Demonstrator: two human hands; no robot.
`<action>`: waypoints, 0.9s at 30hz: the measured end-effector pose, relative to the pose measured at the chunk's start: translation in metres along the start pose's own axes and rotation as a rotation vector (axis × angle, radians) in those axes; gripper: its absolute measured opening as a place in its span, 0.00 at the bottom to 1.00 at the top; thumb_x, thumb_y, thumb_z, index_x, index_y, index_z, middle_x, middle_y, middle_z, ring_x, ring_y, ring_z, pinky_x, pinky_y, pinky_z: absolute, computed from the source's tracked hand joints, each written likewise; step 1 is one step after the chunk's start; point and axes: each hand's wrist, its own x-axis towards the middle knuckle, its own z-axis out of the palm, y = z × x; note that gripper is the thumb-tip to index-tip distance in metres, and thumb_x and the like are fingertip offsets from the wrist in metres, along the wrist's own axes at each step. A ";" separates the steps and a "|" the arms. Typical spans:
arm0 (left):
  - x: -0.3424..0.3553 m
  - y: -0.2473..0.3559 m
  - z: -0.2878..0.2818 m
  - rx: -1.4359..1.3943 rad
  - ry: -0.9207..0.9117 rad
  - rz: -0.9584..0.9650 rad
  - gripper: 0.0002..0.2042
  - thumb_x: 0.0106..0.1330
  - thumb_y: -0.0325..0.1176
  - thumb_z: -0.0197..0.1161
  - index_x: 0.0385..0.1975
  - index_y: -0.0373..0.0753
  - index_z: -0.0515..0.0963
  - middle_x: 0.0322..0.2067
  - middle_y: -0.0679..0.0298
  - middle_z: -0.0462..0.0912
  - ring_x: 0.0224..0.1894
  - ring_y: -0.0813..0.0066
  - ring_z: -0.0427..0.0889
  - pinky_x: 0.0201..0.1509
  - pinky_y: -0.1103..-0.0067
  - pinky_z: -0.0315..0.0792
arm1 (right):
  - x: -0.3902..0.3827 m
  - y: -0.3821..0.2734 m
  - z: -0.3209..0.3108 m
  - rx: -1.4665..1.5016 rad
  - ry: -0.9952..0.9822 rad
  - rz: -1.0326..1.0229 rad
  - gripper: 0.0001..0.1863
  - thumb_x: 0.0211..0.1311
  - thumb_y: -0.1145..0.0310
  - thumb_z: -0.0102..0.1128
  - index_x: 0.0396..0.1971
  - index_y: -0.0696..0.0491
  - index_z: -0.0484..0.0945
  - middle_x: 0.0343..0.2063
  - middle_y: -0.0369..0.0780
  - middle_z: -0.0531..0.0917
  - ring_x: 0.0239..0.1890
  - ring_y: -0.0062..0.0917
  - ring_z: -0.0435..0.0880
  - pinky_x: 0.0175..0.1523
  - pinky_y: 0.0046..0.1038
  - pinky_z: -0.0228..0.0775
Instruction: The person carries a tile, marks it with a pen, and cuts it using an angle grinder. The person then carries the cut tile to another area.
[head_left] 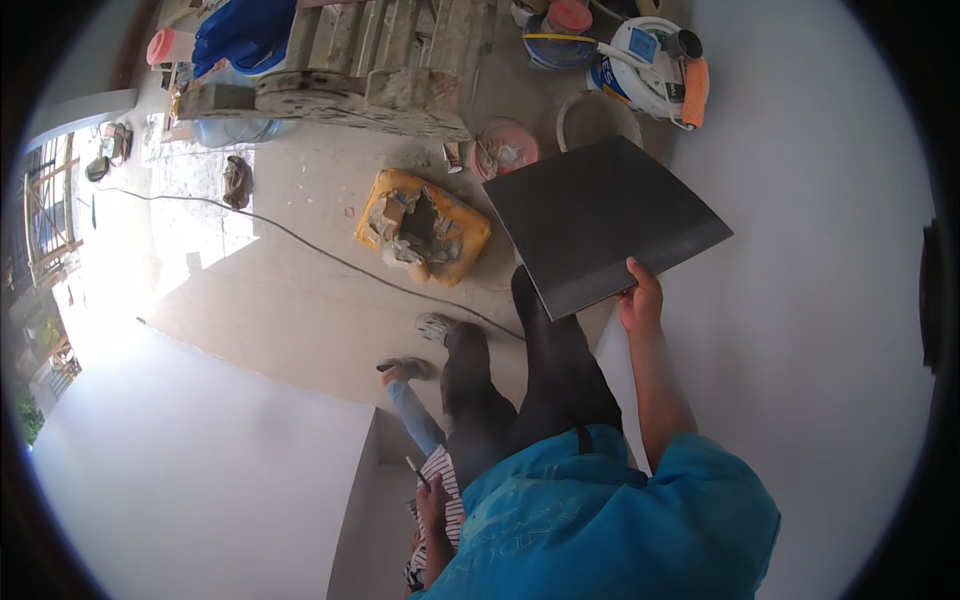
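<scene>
Ahead, dark panel (605, 215), right hand (642, 297) pinching (near edge), left hand (433, 506) gripping slim stick (418, 474)

Partial capital lettering on the white-and-blue bucket (640, 88); faint lettering across the teal shirt (600, 515).

light: strong daylight from left | glare: floor (290, 275) blown out there, sunlit patches hard-edged | shade: right wall (810, 320) soft grey | lens: bent edges, blackened rim

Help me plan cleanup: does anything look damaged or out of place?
Yes: the yellow sack on the floor is ripped open with ragged edges, and a cable snakes loosely past it, a possible trip hazard.
</scene>
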 end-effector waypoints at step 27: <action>0.282 0.081 -0.493 -0.212 0.447 0.283 0.21 0.64 0.51 0.61 0.20 0.39 0.69 0.14 0.67 0.71 0.18 0.77 0.75 0.25 0.78 0.69 | -0.327 0.338 0.337 -0.344 -0.247 0.265 0.16 0.57 0.73 0.62 0.44 0.54 0.70 0.40 0.41 0.78 0.42 0.32 0.80 0.42 0.30 0.80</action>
